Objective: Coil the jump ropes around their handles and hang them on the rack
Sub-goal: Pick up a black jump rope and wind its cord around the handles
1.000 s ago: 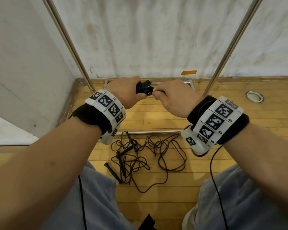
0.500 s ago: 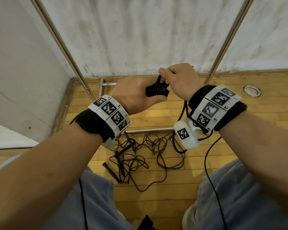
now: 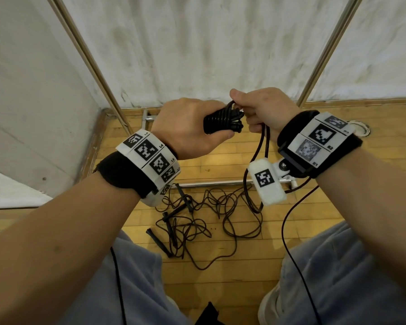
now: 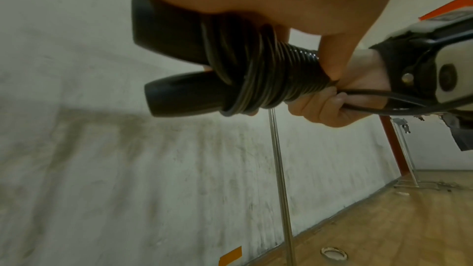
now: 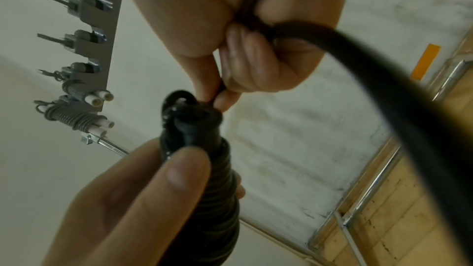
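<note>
My left hand (image 3: 192, 127) grips the two black handles (image 4: 176, 72) of a jump rope, held side by side with black rope coiled tightly round them (image 3: 220, 120) (image 5: 204, 169). My right hand (image 3: 260, 109) pinches the rope (image 5: 220, 88) right at the end of the coil, and a loose loop of it (image 3: 256, 160) hangs down from that fist. More black jump ropes (image 3: 197, 216) lie tangled on the wooden floor below. In the right wrist view a grey rack (image 5: 94, 43) with pegs hangs overhead, holding two coiled grey ropes with white handles (image 5: 79, 120).
Two slanted metal poles (image 3: 89, 64) (image 3: 324, 57) of the rack frame rise against the white wall, with base bars (image 3: 211, 184) on the floor. A round floor fitting (image 3: 361, 127) lies at the right. My knees in grey trousers (image 3: 338, 277) fill the bottom.
Both hands have risen with the coil. My right hand has swung from beside the coil to above its end, carrying the rope round the handles.
</note>
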Demonstrator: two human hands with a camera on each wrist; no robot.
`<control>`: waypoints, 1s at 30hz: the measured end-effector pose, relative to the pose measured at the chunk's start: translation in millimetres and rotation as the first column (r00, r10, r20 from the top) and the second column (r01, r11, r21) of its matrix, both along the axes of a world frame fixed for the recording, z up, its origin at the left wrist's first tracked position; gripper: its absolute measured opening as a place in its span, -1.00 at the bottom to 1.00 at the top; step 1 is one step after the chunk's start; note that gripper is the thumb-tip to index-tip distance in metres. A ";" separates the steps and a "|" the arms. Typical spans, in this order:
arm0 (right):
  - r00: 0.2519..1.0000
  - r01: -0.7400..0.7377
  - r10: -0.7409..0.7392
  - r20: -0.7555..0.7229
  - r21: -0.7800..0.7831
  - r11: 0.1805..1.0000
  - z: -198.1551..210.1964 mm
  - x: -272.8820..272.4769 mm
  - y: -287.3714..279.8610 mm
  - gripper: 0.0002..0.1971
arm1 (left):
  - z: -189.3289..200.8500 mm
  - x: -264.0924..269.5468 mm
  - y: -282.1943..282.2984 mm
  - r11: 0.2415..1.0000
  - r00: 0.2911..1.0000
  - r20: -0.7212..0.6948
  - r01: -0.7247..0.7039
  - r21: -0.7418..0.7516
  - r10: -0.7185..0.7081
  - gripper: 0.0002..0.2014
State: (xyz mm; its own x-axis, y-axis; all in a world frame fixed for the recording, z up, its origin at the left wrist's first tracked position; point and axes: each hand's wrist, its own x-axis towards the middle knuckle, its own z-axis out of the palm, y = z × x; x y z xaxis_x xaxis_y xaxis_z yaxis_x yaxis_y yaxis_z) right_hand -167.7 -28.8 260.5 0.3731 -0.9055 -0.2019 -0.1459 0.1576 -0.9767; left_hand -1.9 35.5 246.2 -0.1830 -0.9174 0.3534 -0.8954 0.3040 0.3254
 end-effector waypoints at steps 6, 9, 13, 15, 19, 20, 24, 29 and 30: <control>0.992 -0.010 0.002 0.125 0.056 0.998 -13.5 9.8 1.8 -0.63 | 0.7 -1.2 0.3 0.996 0.973 -0.218 -0.085 -0.013 0.081 -0.48; 0.985 -0.013 0.006 0.170 0.043 0.999 -19.3 16.2 4.9 -0.66 | 0.3 -0.1 -2.0 0.995 0.970 -0.226 -0.098 -0.008 0.093 -0.52; 0.988 -0.054 0.017 -0.153 -0.236 0.970 -30.0 25.0 12.8 -0.70 | 1.8 3.1 -7.8 0.986 0.937 -0.308 -0.149 0.073 0.165 -0.57; 0.954 -0.169 0.075 -0.291 -0.311 0.935 -34.6 29.4 18.2 -0.84 | 2.7 3.5 -10.4 0.982 0.911 -0.371 -0.146 0.120 0.181 -0.61; 0.939 -0.213 0.128 -0.318 -0.248 0.945 -39.6 32.9 20.9 -0.87 | 0.2 4.3 -15.1 0.974 0.904 -0.378 -0.144 0.173 0.201 -0.60; 0.938 -0.211 0.138 -0.318 -0.210 0.954 -38.7 32.8 21.5 -0.84 | -0.5 5.6 -16.4 0.971 0.907 -0.366 -0.151 0.184 0.210 -0.58; 0.934 -0.181 0.105 -0.341 -0.200 0.963 -43.2 30.4 20.3 -0.81 | -5.2 24.5 -24.0 0.945 0.902 -0.311 -0.235 0.227 0.299 -0.56; 0.790 -0.336 0.035 -0.612 -0.386 0.859 -45.9 29.4 20.0 -0.70 | -22.5 41.9 -30.0 0.906 0.934 -0.033 -0.335 0.258 0.355 -0.57; 0.766 -0.369 0.036 -0.641 -0.394 0.842 -45.4 30.7 21.7 -0.71 | -25.7 41.9 -31.2 0.902 0.933 -0.010 -0.346 0.257 0.361 -0.57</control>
